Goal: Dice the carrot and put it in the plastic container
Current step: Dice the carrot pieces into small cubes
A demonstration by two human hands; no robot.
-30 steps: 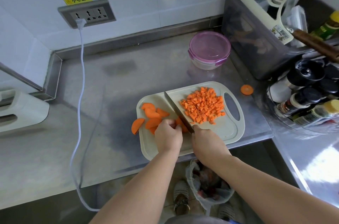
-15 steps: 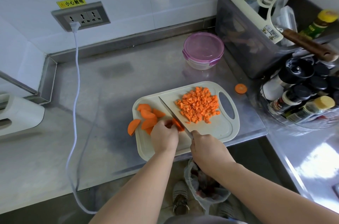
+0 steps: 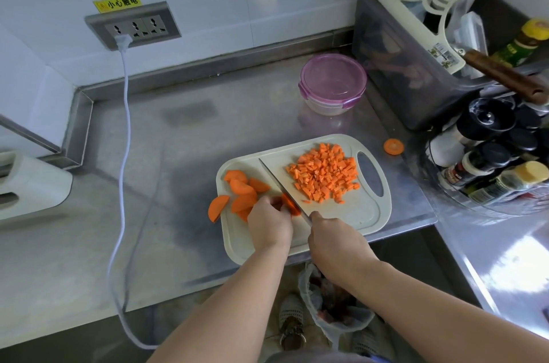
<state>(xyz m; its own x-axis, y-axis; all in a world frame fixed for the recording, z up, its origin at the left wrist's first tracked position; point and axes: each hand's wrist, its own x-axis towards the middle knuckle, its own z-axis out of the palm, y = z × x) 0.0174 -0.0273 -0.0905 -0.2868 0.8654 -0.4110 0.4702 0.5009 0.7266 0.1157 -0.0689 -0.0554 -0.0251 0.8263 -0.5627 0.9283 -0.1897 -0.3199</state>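
The knife (image 3: 271, 174) is sinking lower into the carrot piece (image 3: 289, 206) the left hand (image 3: 269, 224) is pinching. The right hand (image 3: 335, 241) is gripping its handle, steel counter (image 3: 178, 160) stretching left of both.

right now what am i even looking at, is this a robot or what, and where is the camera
No robot: these are a person's two bare hands, filmed by one wide-angle camera worn on the head, looking down at a steel counter. The left hand holds down a carrot piece on the pale cutting board; the right hand grips a knife, its blade against that piece. Right of the blade lies a pile of diced carrot; left of it, uncut carrot slices, one at the board's edge. The plastic container, purple lid on, stands behind the board. A stray round slice lies on the counter.
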